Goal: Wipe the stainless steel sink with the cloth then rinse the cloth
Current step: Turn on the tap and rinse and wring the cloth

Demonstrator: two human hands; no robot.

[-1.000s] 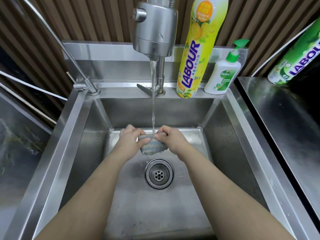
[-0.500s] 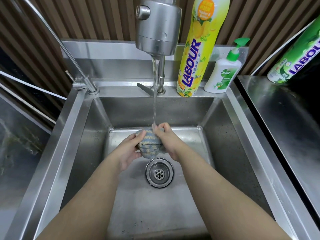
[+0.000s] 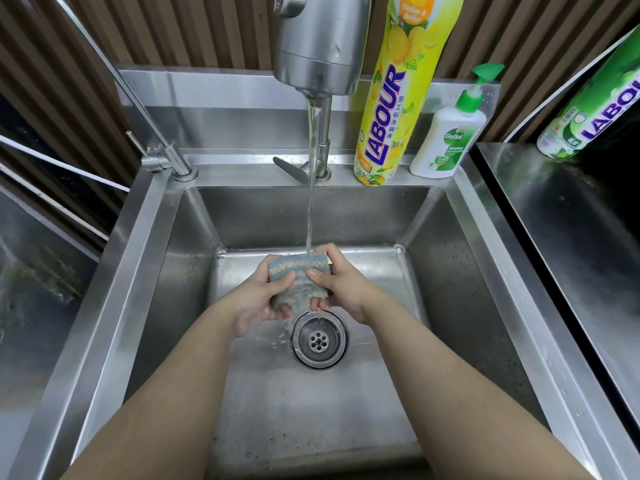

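A: Rinsing now? Where's the cloth (image 3: 299, 279)?
B: Bunched btwn both hands, right under the tap (image 3: 320, 43) stream, just behind the drain (image 3: 319, 338). Left hand (image 3: 264, 295) and right hand (image 3: 341, 284) both clamped on it, long axis left-right.
A: Labels?
B: Yellow bottle (image 3: 398, 95) behind the drain: "LABOUR". Pump bottle (image 3: 448, 140): "Dettol".

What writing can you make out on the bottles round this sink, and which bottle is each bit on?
"LABOUR": tall yellow bottle, which also carries Chinese characters "劳工标洗碗液".
"Thicker & Better": orange badge near that bottle's top, only roughly legible.
"Dettol" and "ORIGINAL": white pump bottle; its smaller print is too small to read.
"LABOU", cut off by the frame edge: green bottle; its small print is blurred.
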